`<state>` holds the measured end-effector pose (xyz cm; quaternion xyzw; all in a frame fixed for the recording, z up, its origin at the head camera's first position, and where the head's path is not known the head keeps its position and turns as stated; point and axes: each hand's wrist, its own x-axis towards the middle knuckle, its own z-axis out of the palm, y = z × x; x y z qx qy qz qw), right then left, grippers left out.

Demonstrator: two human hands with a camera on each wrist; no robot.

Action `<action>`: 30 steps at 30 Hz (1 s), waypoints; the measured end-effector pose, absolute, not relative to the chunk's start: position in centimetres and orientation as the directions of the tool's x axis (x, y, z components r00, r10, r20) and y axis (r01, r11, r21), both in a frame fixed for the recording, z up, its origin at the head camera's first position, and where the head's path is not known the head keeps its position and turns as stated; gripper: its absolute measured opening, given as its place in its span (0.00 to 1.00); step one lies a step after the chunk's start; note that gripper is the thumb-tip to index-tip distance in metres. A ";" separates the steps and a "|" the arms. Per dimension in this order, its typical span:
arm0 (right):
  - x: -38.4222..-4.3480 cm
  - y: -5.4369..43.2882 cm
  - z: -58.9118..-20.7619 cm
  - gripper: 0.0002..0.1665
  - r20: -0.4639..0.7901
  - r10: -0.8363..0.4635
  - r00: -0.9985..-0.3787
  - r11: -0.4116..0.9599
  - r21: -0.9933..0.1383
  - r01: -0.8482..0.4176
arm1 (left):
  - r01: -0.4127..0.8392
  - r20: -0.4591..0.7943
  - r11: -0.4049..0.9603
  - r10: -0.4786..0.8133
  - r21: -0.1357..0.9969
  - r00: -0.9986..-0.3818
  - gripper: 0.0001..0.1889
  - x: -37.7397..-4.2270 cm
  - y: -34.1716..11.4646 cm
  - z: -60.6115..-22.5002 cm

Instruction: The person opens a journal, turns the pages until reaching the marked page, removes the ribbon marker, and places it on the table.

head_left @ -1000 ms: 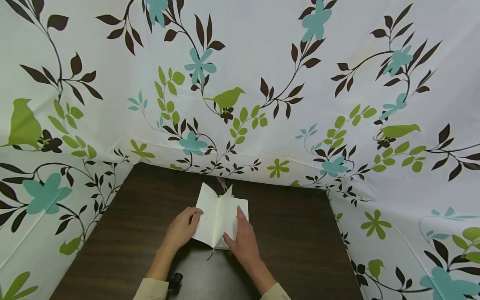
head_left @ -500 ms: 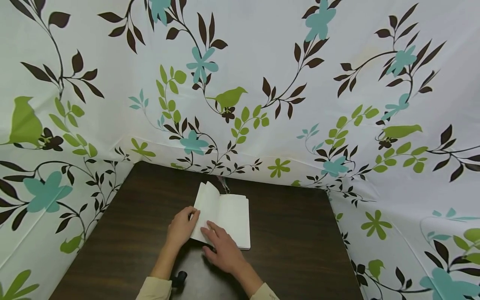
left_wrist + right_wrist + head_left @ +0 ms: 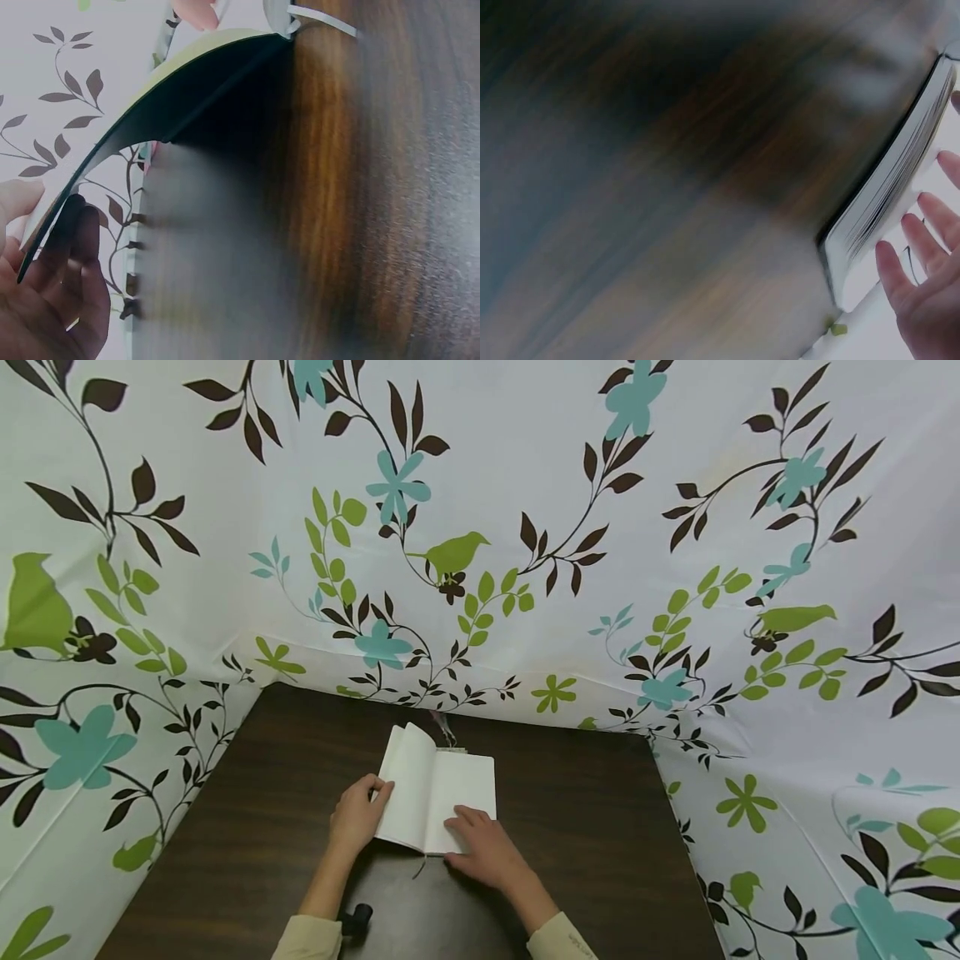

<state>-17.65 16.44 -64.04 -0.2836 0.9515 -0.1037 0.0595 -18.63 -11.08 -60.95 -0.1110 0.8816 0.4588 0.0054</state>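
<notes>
A notebook (image 3: 405,793) with blank white pages lies spread on the table. My left hand (image 3: 357,814) grips the outer edge of its left side; in the left wrist view the thumb is on the page side and the fingers are behind the dark cover (image 3: 172,94), which is raised off the table. My right hand (image 3: 487,850) is over the lower part of the right page, fingers extended. In the right wrist view, those spread fingers reach past the thick page edges (image 3: 889,187). A thin ribbon bookmark (image 3: 420,867) sticks out at the bottom of the spine.
The dark wooden table (image 3: 600,843) extends around the notebook. A floral-print curtain (image 3: 555,610) hangs at the back and sides. Just behind the notebook is a small pinkish, shiny item (image 3: 442,725). A black device (image 3: 358,920) sits by the left sleeve.
A page that stood upright mid-book now lies to the left. My right hand moved left across with it, then back onto the right page. My left hand keeps its grip.
</notes>
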 end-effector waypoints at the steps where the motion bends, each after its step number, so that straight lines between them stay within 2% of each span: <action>1: -17.7 16.6 -64.0 0.31 -0.066 -0.553 -0.830 0.817 -0.236 -0.526 | -0.201 -0.112 0.552 -0.191 0.809 -0.975 0.15 -18.6 -11.1 -61.0; 5: -18.0 17.0 -63.8 0.32 -0.085 -0.557 -0.826 0.816 -0.244 -0.524 | -0.194 -0.109 0.549 -0.184 0.813 -0.977 0.15 -18.6 -11.3 -61.1; 11: -18.3 17.3 -63.6 0.27 -0.107 -0.570 -0.815 0.812 -0.224 -0.538 | -0.194 -0.112 0.553 -0.179 0.810 -0.978 0.14 -18.6 -11.5 -61.4; 14: -18.3 17.3 -63.2 0.18 -0.076 -0.614 -0.786 0.786 -0.144 -0.601 | -0.194 -0.114 0.552 -0.176 0.811 -0.978 0.14 -18.5 -11.6 -61.6; 17: -18.3 17.5 -63.0 0.07 -0.005 -0.677 -0.736 0.736 -0.004 -0.677 | -0.181 -0.103 0.555 -0.168 0.812 -0.980 0.14 -18.5 -11.7 -61.9; 19: -18.2 17.8 -63.2 0.05 0.038 -0.703 -0.710 0.711 0.088 -0.698 | -0.157 -0.087 0.555 -0.151 0.817 -0.985 0.13 -18.5 -11.6 -61.9; 22: -17.9 18.7 -63.5 0.17 0.104 -0.691 -0.715 0.722 0.141 -0.677 | -0.084 -0.045 0.569 -0.083 0.818 -0.996 0.14 -18.5 -11.4 -61.9; 27: -17.8 19.3 -63.4 0.50 0.271 -0.555 -0.786 0.829 0.107 -0.549 | 0.036 0.027 0.558 0.024 0.829 -0.999 0.28 -18.2 -11.2 -61.8; 30: -17.9 18.5 -63.0 0.65 0.367 -0.440 -0.820 0.889 0.047 -0.456 | 0.074 0.057 0.555 0.048 0.828 -0.997 0.24 -18.1 -11.2 -61.8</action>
